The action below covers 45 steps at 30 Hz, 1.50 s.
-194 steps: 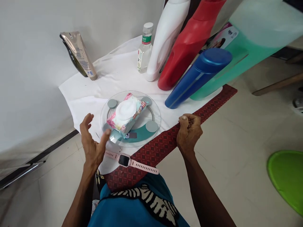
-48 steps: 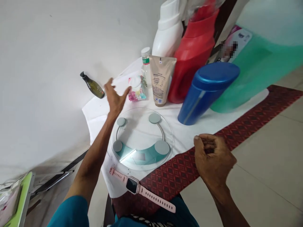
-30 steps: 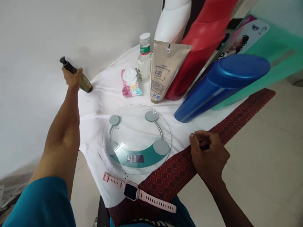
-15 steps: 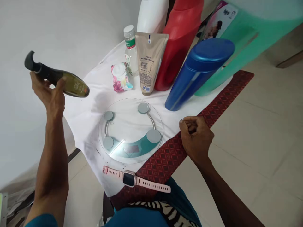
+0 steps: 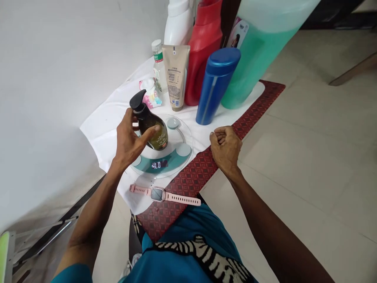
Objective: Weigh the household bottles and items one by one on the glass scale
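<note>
My left hand (image 5: 129, 137) is wrapped round a dark green pump bottle (image 5: 156, 135) with a black pump head. The bottle is nearly upright over the round glass scale (image 5: 176, 161); its base appears to rest on the glass. Lit digits glow on the scale's display (image 5: 159, 164). Curled into a loose fist, my right hand (image 5: 226, 149) rests at the table's red patterned edge, with nothing visible in it. In front of the scale lies a pink smartwatch (image 5: 157, 193) with its strap laid out flat.
Behind the scale stand a wipes pack (image 5: 150, 93), a small clear bottle (image 5: 160, 72), a beige tube (image 5: 176, 78), a white bottle (image 5: 177, 25), a red jug (image 5: 203, 51), a blue bottle (image 5: 216, 86) and a large green-liquid container (image 5: 256, 59). A wall borders the left.
The wipes pack went from the scale to the back, and the beige tube now stands beside the red jug. My left hand took the pump bottle from the left and brought it over the scale.
</note>
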Tool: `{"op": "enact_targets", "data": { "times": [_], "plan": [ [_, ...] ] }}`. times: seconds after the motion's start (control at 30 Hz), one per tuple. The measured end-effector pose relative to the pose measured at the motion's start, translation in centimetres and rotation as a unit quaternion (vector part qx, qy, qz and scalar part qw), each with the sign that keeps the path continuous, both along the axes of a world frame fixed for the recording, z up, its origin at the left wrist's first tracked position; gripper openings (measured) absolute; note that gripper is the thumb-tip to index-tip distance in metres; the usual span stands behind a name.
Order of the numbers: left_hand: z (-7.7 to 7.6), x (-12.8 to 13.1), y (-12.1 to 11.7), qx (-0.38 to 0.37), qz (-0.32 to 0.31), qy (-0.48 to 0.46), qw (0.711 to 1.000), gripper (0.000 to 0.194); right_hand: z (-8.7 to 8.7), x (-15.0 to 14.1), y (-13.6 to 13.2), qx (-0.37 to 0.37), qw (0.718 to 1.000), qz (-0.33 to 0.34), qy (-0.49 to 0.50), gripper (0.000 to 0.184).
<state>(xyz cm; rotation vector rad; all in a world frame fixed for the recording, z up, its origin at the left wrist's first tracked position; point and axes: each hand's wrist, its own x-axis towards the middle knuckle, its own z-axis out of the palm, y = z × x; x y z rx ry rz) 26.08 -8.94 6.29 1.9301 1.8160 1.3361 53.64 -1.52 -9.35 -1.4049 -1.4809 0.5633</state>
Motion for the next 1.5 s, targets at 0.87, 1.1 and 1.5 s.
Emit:
{"op": "enact_targets", "data": {
  "times": [0.87,1.1,1.5],
  "plan": [
    [-8.8,-1.7,-14.7,-0.068,0.344,-0.102,0.931,0.055,6.8,-5.0,-3.9,0.129,0.98,0.153,-0.019,0.066],
    [-10.8,-2.4,-14.8,-0.134,0.295,-0.144,0.935,0.06,10.0,-15.4,-4.2,0.117,0.969,0.216,-0.023,0.098],
    [-11.4,-2.7,-15.0,-0.147,0.293,-0.154,0.932,0.052,10.6,-9.8,0.9,0.217,0.968,0.081,-0.094,0.069]
  ]
}}
